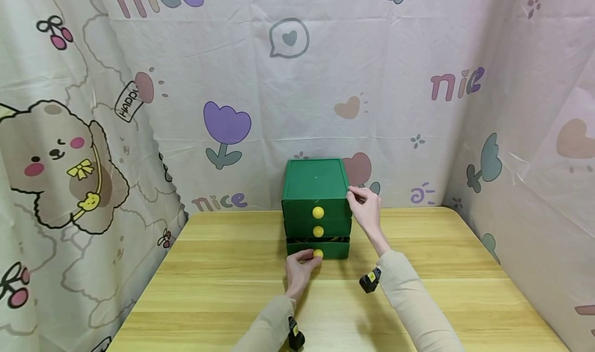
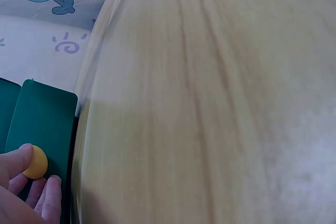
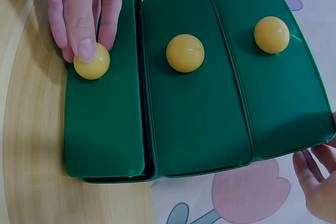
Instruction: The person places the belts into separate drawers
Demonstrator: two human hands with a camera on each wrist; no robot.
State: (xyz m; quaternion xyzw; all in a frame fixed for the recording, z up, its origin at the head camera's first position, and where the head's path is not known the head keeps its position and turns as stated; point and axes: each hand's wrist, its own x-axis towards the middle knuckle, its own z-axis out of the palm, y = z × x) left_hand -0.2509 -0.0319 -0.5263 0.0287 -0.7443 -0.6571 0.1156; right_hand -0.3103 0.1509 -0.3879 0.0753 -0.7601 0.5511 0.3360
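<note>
A small green drawer cabinet (image 1: 317, 179) with yellow round knobs stands on the table. Its bottom drawer (image 1: 297, 248) is pulled out a little, leaving a dark gap above its front. My left hand (image 1: 299, 272) pinches the bottom drawer's yellow knob (image 3: 92, 62) between thumb and fingers. At the cabinet's upper right front corner, my right hand (image 1: 366, 207) holds the edge with bent fingers. The middle knob (image 3: 185, 53) and top knob (image 3: 272, 35) are untouched, and their drawers are closed. What lies inside the bottom drawer cannot be made out.
The light wooden table (image 1: 223, 269) extends to both sides and in front of the cabinet. A printed cloth (image 1: 307, 83) hangs close behind it, with more cloth at left and right. Each forearm wears a small black wrist camera (image 1: 370, 280).
</note>
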